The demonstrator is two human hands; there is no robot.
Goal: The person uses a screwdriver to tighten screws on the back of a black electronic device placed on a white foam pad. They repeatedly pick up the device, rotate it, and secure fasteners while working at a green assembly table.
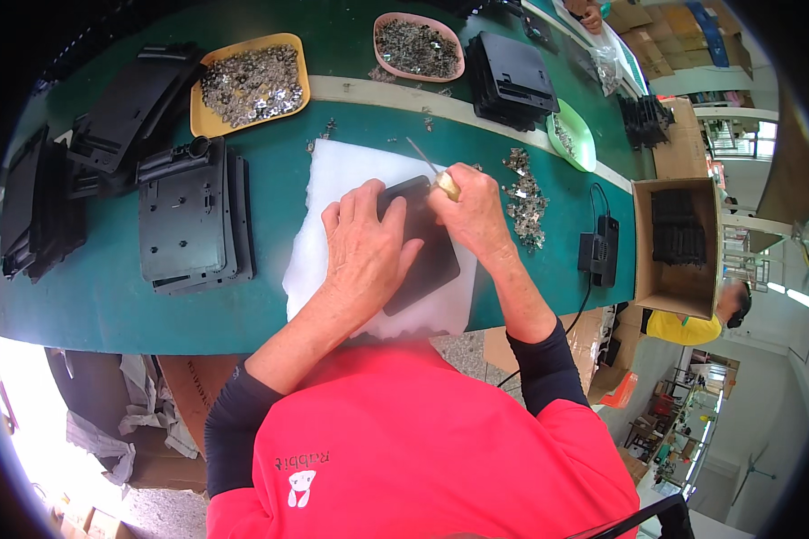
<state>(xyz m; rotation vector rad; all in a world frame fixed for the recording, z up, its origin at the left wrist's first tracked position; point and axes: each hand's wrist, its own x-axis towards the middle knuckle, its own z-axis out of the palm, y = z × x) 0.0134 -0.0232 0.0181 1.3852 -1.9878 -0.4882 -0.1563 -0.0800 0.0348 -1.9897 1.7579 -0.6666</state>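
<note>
A black plastic panel (430,256) lies on a white foam sheet (316,229) in front of me. My left hand (364,241) rests on the panel's left part, fingers spread and pressing lightly or flat; the hand hides some of the panel. Over the panel's upper right edge, my right hand (476,208) is closed round the yellowish handle of a thin-shafted hand tool (447,185). Its narrow metal shaft points up and to the left, away from the panel. Whether it is a screwdriver or an awl I cannot make out.
Stacked black panels stand at the left (189,220) and at the back (512,76). Small metal parts fill a yellow tray (198,117), a pink tray (463,63) and a green tray (586,135); more lie loose (525,202). A black adapter (605,251) and cardboard box (679,277) are right.
</note>
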